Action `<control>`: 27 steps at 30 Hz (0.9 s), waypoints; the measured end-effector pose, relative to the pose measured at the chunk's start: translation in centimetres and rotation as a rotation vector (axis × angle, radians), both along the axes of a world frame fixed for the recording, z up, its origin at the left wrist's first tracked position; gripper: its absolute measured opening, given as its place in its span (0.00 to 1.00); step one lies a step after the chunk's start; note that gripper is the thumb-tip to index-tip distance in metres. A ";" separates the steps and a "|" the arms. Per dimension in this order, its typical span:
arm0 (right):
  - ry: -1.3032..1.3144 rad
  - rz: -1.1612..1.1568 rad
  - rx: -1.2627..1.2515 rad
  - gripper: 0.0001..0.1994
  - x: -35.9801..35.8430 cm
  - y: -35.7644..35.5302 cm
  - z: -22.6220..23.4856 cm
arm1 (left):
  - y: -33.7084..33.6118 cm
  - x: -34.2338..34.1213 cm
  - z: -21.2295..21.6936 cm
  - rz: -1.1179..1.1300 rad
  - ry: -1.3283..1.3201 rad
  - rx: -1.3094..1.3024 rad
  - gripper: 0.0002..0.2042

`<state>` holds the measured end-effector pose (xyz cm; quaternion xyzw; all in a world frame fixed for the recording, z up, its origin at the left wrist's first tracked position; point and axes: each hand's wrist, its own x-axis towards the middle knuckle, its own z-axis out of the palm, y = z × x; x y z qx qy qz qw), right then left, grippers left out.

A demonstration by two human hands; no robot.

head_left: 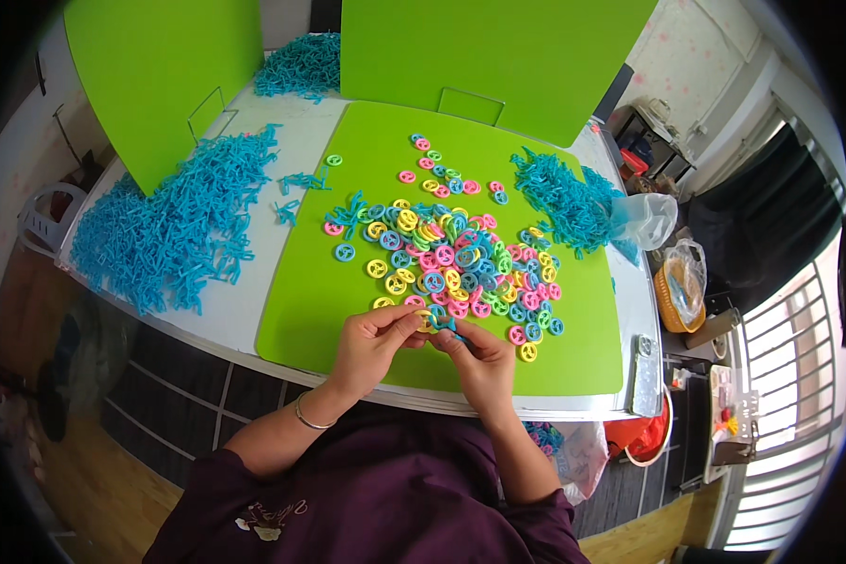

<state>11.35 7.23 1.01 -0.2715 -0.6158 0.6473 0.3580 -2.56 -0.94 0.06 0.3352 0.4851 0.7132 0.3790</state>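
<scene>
Nearest the body, the left hand (371, 343) and the right hand (479, 357) meet over the near edge of the bright green plastic mat (592, 357). The left fingertips are pinched shut on a small yellow plastic ring (424, 320) with spokes. The right fingertips close on a thin blue plastic stick piece (452, 328), touching that ring. Both pieces look light, stiff and smooth, likely to slip, so a pinch on the ring's rim and the stick's middle seems the surest hold. The stick's long axis seems to run from lower right to upper left toward the ring; the ring's facing I cannot tell.

Just beyond lies the heap of pink, yellow, blue and green rings (461, 258). Farther off are a pile of blue sticks at right (564, 202), a larger pile at left (174, 230), and two upright green boards (493, 52).
</scene>
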 end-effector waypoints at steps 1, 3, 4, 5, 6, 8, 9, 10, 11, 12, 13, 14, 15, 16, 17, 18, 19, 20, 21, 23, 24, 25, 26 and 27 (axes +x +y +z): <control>-0.069 -0.022 0.136 0.10 0.1 0.0 -0.2 | -0.1 0.0 0.0 0.020 0.018 0.002 0.12; -0.138 -0.044 0.272 0.10 0.3 0.0 -0.5 | -0.2 0.1 0.0 0.040 0.037 0.004 0.11; -0.183 -0.008 0.277 0.10 0.4 0.0 -0.6 | -0.2 0.2 0.1 0.064 0.118 0.021 0.11; -0.229 0.027 0.282 0.10 0.5 0.1 -0.8 | -0.2 0.3 0.1 0.087 0.200 0.039 0.11; -0.229 0.025 0.283 0.10 0.5 0.2 -0.9 | -0.2 0.3 0.1 0.085 0.200 0.040 0.11; -0.145 0.020 0.213 0.11 0.5 0.3 -1.0 | -0.1 0.3 0.0 0.058 0.170 0.003 0.10; -0.145 0.019 0.214 0.11 0.6 0.3 -0.6 | -0.1 0.2 0.0 0.058 0.170 0.005 0.10; -0.209 0.005 0.450 0.12 0.4 0.3 0.0 | -0.1 -0.1 -0.2 0.028 0.063 0.006 0.10; -0.272 -0.009 0.687 0.13 0.3 0.3 0.3 | -0.1 -0.2 -0.3 -0.001 -0.043 0.007 0.10; -0.271 -0.006 0.687 0.13 0.1 0.2 0.2 | 0.0 -0.3 -0.3 0.002 -0.043 0.007 0.10; -0.235 -0.105 0.830 0.15 -0.2 -0.2 0.1 | 0.0 -0.1 -0.3 0.022 -0.006 0.017 0.10; -0.198 -0.205 0.971 0.16 -0.5 -0.6 -0.1 | 0.1 0.0 -0.3 0.041 0.031 0.026 0.10; -0.199 -0.204 0.969 0.16 -0.7 -0.9 -0.3 | 0.1 0.1 -0.2 0.041 0.031 0.025 0.10; -0.184 -0.283 1.033 0.17 -1.0 -1.0 -0.4 | 0.1 0.2 0.1 0.070 0.075 0.040 0.10; -0.169 -0.363 1.097 0.17 -1.1 -1.1 -0.5 | 0.0 0.3 0.2 0.099 0.120 0.055 0.10; -0.170 -0.364 1.096 0.17 -1.0 -1.1 -0.5 | 0.0 0.4 0.2 0.098 0.120 0.055 0.10; -0.180 -0.365 1.068 0.17 -0.9 -1.2 -0.4 | 0.0 0.4 0.2 0.104 0.161 0.066 0.10; -0.191 -0.367 1.040 0.17 -0.9 -1.2 -0.3 | 0.1 0.5 0.2 0.111 0.203 0.078 0.10; -0.191 -0.368 1.041 0.17 -0.8 -1.1 -0.2 | 0.1 0.4 0.1 0.110 0.203 0.079 0.10; -0.190 -0.280 0.820 0.17 -0.6 -0.9 0.1 | 0.1 0.3 -0.2 0.075 0.216 0.079 0.09; -0.190 -0.281 0.821 0.17 -0.4 -0.9 0.2 | 0.0 0.2 -0.1 0.074 0.217 0.080 0.09; -0.229 -0.238 0.767 0.17 -0.1 -0.8 0.2 | 0.0 0.2 0.0 0.043 0.178 0.074 0.10; -0.268 -0.195 0.713 0.17 0.1 -0.8 0.3 | 0.0 0.1 0.1 0.012 0.139 0.068 0.10; -0.267 -0.195 0.715 0.17 0.1 -0.9 0.3 | 0.0 0.2 0.1 0.012 0.139 0.070 0.10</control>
